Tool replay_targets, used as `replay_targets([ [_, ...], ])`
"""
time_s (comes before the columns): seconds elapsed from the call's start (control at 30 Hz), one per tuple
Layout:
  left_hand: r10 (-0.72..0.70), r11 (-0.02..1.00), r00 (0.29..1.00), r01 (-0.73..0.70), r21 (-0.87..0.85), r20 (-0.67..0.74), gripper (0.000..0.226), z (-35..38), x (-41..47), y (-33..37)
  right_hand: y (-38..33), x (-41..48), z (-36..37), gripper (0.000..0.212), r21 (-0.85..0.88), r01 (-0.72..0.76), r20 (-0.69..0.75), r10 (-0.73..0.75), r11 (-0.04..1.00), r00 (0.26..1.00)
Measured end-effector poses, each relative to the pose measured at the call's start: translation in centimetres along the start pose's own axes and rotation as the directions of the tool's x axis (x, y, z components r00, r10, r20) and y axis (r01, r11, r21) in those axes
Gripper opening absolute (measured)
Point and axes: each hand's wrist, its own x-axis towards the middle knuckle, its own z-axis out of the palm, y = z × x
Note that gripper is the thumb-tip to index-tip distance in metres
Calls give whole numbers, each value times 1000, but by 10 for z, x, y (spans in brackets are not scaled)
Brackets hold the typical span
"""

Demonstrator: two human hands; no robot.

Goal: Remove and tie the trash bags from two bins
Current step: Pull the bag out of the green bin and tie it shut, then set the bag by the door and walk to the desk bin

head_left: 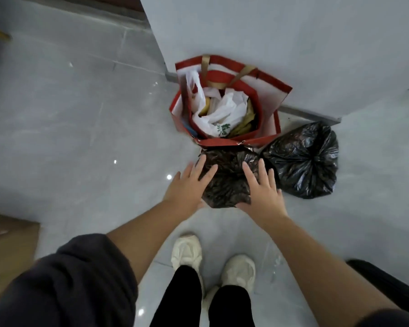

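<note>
Two full black trash bags lie on the grey tiled floor in front of me. The nearer black bag (pixel 227 175) sits between my hands. My left hand (pixel 189 185) has its fingers spread straight along the bag's left side. On the bag's right side, my right hand (pixel 262 187) is spread flat the same way. The second black bag (pixel 302 161) lies to the right, gathered at its top, apart from both hands.
A red and white tote bag (pixel 265 88) stuffed with white plastic bags stands against the wall corner just behind the black bags. A cardboard box (pixel 7 251) is at the lower left. My two white shoes (pixel 187 253) stand below the hands.
</note>
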Motion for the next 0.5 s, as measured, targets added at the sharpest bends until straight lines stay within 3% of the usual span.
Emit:
replay_targets([
  [0.1,20,998,998,-16,64,-53,102,-57,-70,-8,-29,-53,-51,103,-28,-9,-32,8,1000,999],
  [0.2,18,991,998,-10,132,-66,102,-97,-142,-7,-60,-113,-88,101,-183,56,-29,-62,982,998],
  [0.33,-156,986,980,163,42,-126,101,-123,-247,9,-99,-199,-117,99,-354,180,20,-185,918,982],
  [0.5,-367,929,905,366,-45,-213,94,-119,-388,51,-144,-309,-133,93,-448,310,-13,-352,839,936],
])
